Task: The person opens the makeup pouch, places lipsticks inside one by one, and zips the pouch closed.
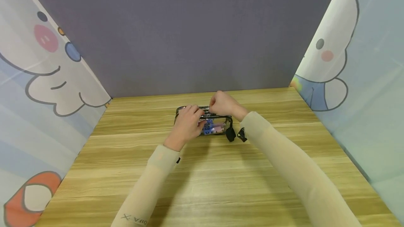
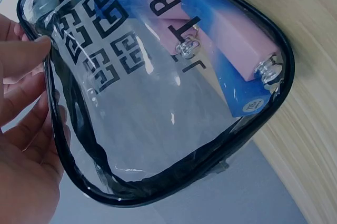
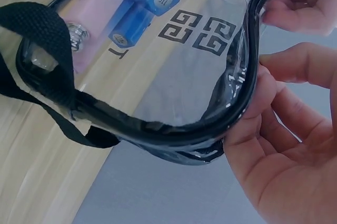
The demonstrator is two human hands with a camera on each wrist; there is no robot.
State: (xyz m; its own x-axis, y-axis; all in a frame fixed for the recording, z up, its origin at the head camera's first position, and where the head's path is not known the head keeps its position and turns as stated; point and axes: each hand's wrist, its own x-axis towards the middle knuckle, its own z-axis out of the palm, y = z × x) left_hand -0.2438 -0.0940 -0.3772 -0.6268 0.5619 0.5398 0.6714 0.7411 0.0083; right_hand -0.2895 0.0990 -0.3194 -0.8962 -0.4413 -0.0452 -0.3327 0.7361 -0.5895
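A clear plastic zip bag (image 1: 217,115) with black piping stands near the table's back edge. Black lettering and a square pattern mark its side. Through the plastic show several pink and blue tubes or boxes (image 2: 231,34), some with clear faceted ends. With the thumb on the near side and fingers behind, my left hand (image 1: 187,123) grips the bag's top edge. My right hand (image 1: 223,104) pinches the black-piped top edge farther right; whether it holds a zipper pull is hidden. From the bag's right end hangs a black woven strap (image 3: 42,29).
The bag rests on a wood-grain table (image 1: 214,178). A grey panel (image 1: 195,38) rises behind it. Curtains with cartoon figures hang at the left (image 1: 19,90) and right (image 1: 372,97). A small black piece (image 1: 242,135) shows beside the right cuff.
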